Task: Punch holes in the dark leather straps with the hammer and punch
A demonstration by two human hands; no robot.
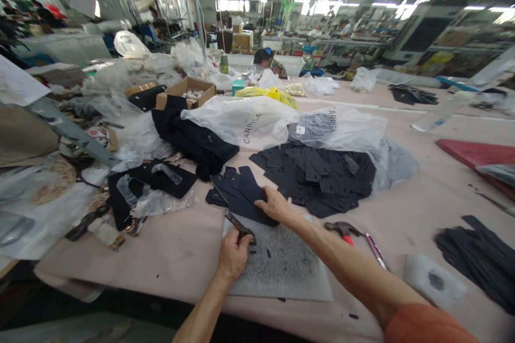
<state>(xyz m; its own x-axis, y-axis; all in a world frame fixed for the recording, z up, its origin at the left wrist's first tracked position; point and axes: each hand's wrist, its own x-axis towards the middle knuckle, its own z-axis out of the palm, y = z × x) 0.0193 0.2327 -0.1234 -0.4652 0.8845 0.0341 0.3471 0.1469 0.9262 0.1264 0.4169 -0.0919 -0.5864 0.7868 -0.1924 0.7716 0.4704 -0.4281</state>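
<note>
You've got a pinkish-beige table (153, 265). Grey board (289, 273) flat by your near edge, small stack of black pieces (235, 193) overlapping its far side. Bigger black pile (322, 177) farther from that edge. Toward your right side: claw hammer (340, 226), whitish block (432, 278), black strips (477, 260), red panel (475, 156). Black fabric bundle (191, 139) sits toward your left edge.

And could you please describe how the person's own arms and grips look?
The left grip and the right grip are ungloved hands; no watch shows. The left forearm is bare, without sleeve in view. The right forearm is bare up to an orange sleeve.
</note>
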